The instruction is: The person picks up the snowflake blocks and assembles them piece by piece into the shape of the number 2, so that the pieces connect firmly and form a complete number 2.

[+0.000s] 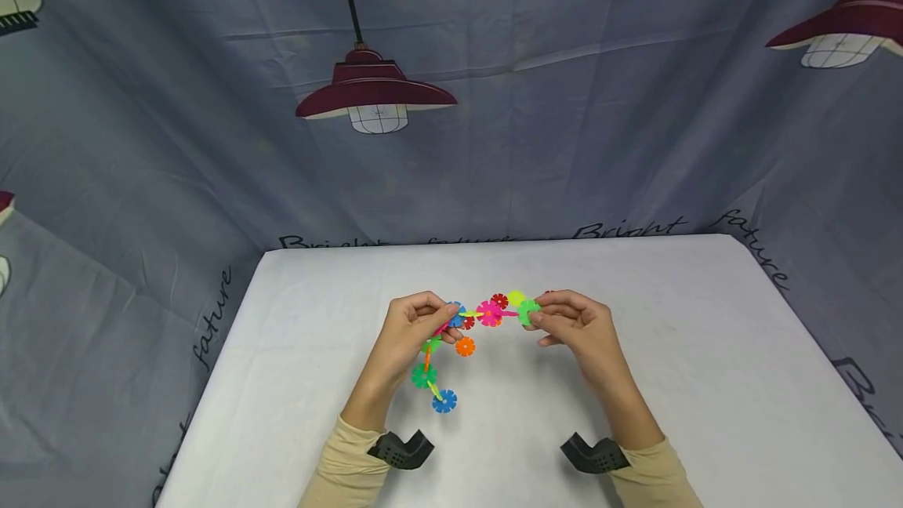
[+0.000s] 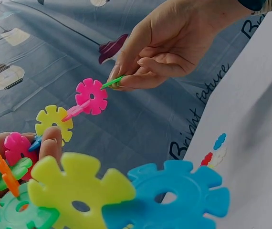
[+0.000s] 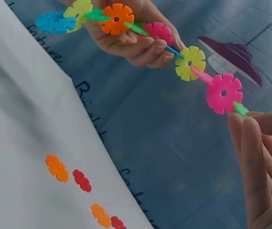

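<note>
A chain of slotted plastic snowflake discs stretches between both hands above the table. My left hand point(image 1: 412, 328) pinches the chain near a blue disc point(image 1: 457, 313). From there a hanging stretch runs down past a teal-green disc point(image 1: 424, 375) to a blue end disc point(image 1: 444, 401). At the chain's other end, my right hand point(image 1: 578, 324) pinches a bright green disc point(image 1: 527, 310) between thumb and fingertips. In the right wrist view this green disc point(image 3: 241, 109) meets the edge of a pink disc point(image 3: 215, 94), which joins another pink one and a yellow disc point(image 3: 198, 56).
Loose discs lie on the white table point(image 1: 339, 296) behind and beneath the chain, including an orange one point(image 1: 465, 346), a red one point(image 1: 500, 299) and a yellow one point(image 1: 516, 297). A grey curtain point(image 1: 494, 139) with printed lamps hangs behind the table.
</note>
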A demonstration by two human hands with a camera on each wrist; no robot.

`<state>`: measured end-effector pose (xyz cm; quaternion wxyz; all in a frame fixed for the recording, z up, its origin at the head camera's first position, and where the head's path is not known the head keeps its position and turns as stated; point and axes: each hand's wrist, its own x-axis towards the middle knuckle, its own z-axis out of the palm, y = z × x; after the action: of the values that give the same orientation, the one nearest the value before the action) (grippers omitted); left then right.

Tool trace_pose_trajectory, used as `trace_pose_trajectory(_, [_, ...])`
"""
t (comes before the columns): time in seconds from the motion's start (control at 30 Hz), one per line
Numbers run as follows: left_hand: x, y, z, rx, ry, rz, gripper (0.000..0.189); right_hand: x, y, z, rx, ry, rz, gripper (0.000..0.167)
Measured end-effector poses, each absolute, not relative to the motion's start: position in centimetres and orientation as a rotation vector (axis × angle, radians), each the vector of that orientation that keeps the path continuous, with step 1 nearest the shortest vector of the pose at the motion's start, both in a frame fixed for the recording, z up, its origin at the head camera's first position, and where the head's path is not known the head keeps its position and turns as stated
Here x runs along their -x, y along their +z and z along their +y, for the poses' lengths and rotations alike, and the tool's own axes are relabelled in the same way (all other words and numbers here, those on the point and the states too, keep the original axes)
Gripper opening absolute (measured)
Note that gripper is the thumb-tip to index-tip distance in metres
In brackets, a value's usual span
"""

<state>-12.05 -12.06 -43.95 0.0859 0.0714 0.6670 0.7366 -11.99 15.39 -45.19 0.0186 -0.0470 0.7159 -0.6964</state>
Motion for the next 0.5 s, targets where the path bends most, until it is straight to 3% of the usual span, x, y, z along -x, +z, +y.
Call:
trace_pose_trajectory(0.27, [11.92, -43.92, -11.81, -0.253, 2.203, 1.976, 0.027, 11.58, -45.04, 14.92, 0.187, -2.158, 2.233, 0.027])
trace_pose_trajectory(0.5, [11.9, -43.98, -11.83, -0.269, 2.198, 1.991, 0.035, 11.51, -44.98, 14.8, 0.214, -2.181, 2.223, 0.028])
